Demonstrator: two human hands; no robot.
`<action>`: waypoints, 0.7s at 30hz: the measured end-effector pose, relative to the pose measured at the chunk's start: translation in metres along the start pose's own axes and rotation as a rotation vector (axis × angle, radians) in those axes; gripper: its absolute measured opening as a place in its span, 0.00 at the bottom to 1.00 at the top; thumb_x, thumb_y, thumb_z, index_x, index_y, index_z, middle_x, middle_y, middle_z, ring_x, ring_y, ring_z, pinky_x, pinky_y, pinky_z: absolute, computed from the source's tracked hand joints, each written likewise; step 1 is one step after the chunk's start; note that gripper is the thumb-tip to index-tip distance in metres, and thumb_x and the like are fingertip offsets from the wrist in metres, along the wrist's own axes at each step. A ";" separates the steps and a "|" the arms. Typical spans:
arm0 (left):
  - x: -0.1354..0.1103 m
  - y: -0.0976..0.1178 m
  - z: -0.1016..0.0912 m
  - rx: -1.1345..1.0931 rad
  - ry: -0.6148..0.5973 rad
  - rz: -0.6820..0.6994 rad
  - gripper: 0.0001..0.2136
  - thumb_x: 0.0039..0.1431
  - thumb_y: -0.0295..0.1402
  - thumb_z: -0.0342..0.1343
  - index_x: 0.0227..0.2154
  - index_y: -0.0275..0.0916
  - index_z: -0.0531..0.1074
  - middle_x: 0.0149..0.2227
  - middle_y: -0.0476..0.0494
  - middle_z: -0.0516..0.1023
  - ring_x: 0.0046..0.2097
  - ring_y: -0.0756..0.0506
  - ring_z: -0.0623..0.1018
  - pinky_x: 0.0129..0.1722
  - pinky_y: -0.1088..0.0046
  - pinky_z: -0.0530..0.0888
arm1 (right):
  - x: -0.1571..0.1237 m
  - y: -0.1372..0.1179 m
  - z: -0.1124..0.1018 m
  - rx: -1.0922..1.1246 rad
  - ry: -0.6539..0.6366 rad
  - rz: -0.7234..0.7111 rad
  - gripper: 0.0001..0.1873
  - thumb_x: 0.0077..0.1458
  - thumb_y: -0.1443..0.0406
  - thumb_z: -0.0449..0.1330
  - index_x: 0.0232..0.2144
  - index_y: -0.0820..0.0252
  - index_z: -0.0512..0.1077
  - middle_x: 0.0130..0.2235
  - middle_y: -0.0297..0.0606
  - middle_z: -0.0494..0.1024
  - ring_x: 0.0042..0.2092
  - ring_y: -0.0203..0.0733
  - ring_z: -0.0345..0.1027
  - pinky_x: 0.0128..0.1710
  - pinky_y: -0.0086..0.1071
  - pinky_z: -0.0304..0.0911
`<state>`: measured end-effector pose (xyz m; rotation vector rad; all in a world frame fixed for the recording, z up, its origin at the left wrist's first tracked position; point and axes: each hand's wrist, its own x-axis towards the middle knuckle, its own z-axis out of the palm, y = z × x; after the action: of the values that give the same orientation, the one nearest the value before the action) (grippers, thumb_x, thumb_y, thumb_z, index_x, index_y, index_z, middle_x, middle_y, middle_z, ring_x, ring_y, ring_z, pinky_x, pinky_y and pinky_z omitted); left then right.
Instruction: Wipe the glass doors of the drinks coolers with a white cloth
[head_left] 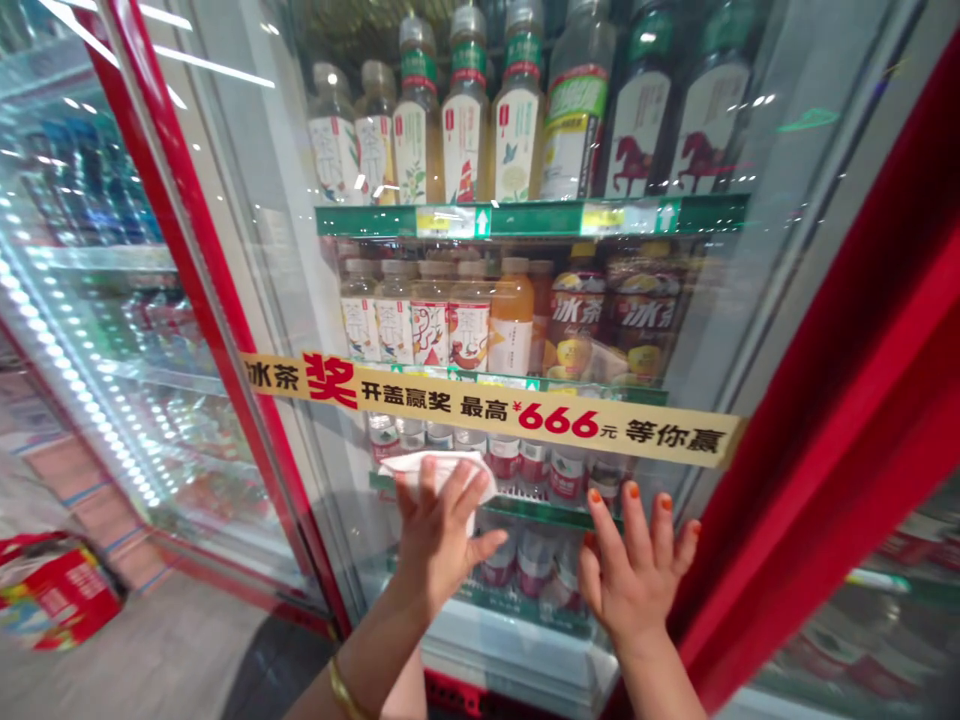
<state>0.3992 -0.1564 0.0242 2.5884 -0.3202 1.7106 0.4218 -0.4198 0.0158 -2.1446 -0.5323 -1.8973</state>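
Note:
My left hand (pixel 441 530) presses a white cloth (pixel 439 468) against the glass door (pixel 337 510) of a drinks fridge, just below the yellow banner strip (pixel 487 405). Its fingers are spread over the cloth, and a gold bracelet (pixel 345 690) circles the wrist. To the right, my right hand (pixel 637 560) is at the same glass with fingers apart and nothing in it; orange polish shows on its nails. Behind the pane, bottled drinks (pixel 465 120) fill several shelves.
A red door frame (pixel 810 400) runs along the right, and another red frame (pixel 180 200) borders the left. Further left stands a lit fridge (pixel 97 260) with bottles. A red carton (pixel 60 590) sits on the grey floor (pixel 172 660).

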 end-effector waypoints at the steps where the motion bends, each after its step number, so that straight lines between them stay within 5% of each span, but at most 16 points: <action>1: 0.000 -0.011 -0.002 0.001 0.018 -0.063 0.39 0.72 0.52 0.55 0.80 0.50 0.52 0.76 0.35 0.66 0.83 0.29 0.43 0.79 0.32 0.41 | 0.000 0.000 0.001 -0.001 -0.003 0.004 0.41 0.68 0.61 0.59 0.78 0.39 0.56 0.80 0.36 0.58 0.81 0.62 0.48 0.80 0.67 0.40; 4: 0.040 -0.032 -0.014 -0.009 0.113 -0.372 0.41 0.76 0.49 0.45 0.81 0.35 0.37 0.82 0.24 0.45 0.83 0.24 0.36 0.78 0.29 0.40 | -0.001 0.000 0.002 -0.009 0.017 0.017 0.41 0.67 0.61 0.59 0.78 0.39 0.56 0.80 0.36 0.59 0.80 0.62 0.49 0.80 0.66 0.41; 6: 0.077 -0.021 -0.021 -0.028 0.147 -0.484 0.42 0.76 0.55 0.39 0.81 0.34 0.35 0.83 0.26 0.39 0.83 0.24 0.33 0.77 0.29 0.37 | -0.001 0.001 0.002 -0.018 0.023 0.013 0.41 0.67 0.62 0.60 0.78 0.39 0.56 0.80 0.36 0.58 0.81 0.62 0.49 0.80 0.66 0.41; 9: 0.090 0.022 -0.018 -0.038 0.086 -0.249 0.46 0.71 0.65 0.43 0.81 0.41 0.44 0.82 0.31 0.49 0.83 0.25 0.35 0.77 0.32 0.33 | -0.001 0.002 0.001 -0.011 -0.002 -0.006 0.42 0.66 0.62 0.60 0.78 0.40 0.56 0.79 0.38 0.60 0.80 0.64 0.49 0.79 0.68 0.42; 11: 0.066 0.044 -0.010 -0.036 0.028 -0.016 0.44 0.69 0.67 0.48 0.80 0.50 0.52 0.79 0.39 0.61 0.83 0.28 0.39 0.79 0.36 0.32 | 0.000 0.002 -0.001 0.001 -0.008 -0.015 0.42 0.67 0.61 0.60 0.79 0.41 0.56 0.79 0.39 0.60 0.81 0.63 0.48 0.79 0.67 0.41; 13: 0.036 0.044 -0.004 -0.020 0.015 0.075 0.39 0.70 0.64 0.49 0.79 0.57 0.54 0.76 0.45 0.68 0.84 0.33 0.41 0.80 0.41 0.34 | 0.002 0.001 -0.003 0.011 -0.011 -0.017 0.42 0.67 0.62 0.60 0.79 0.42 0.55 0.80 0.38 0.58 0.81 0.61 0.46 0.80 0.64 0.39; 15: 0.027 0.025 -0.005 0.014 0.044 -0.017 0.38 0.74 0.56 0.48 0.81 0.52 0.48 0.77 0.39 0.65 0.84 0.32 0.40 0.79 0.39 0.38 | 0.004 0.000 -0.003 0.013 -0.020 -0.019 0.43 0.66 0.62 0.60 0.79 0.42 0.54 0.80 0.38 0.58 0.82 0.59 0.45 0.81 0.63 0.39; 18: 0.061 -0.001 -0.015 0.012 0.133 -0.333 0.39 0.77 0.50 0.42 0.81 0.37 0.38 0.81 0.25 0.48 0.83 0.26 0.36 0.77 0.31 0.41 | 0.007 -0.002 -0.003 0.000 0.003 -0.020 0.44 0.66 0.63 0.60 0.79 0.43 0.53 0.80 0.37 0.58 0.82 0.57 0.44 0.82 0.60 0.36; 21: 0.099 0.013 -0.018 -0.050 0.135 -0.381 0.40 0.76 0.56 0.40 0.82 0.40 0.40 0.83 0.30 0.43 0.83 0.24 0.34 0.76 0.28 0.37 | 0.008 -0.001 -0.003 -0.005 0.007 -0.024 0.43 0.67 0.63 0.60 0.80 0.43 0.53 0.81 0.37 0.56 0.83 0.56 0.41 0.82 0.59 0.34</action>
<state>0.4176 -0.1827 0.1200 2.2943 0.1260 1.6966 0.4191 -0.4189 0.0242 -2.1429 -0.5543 -1.9201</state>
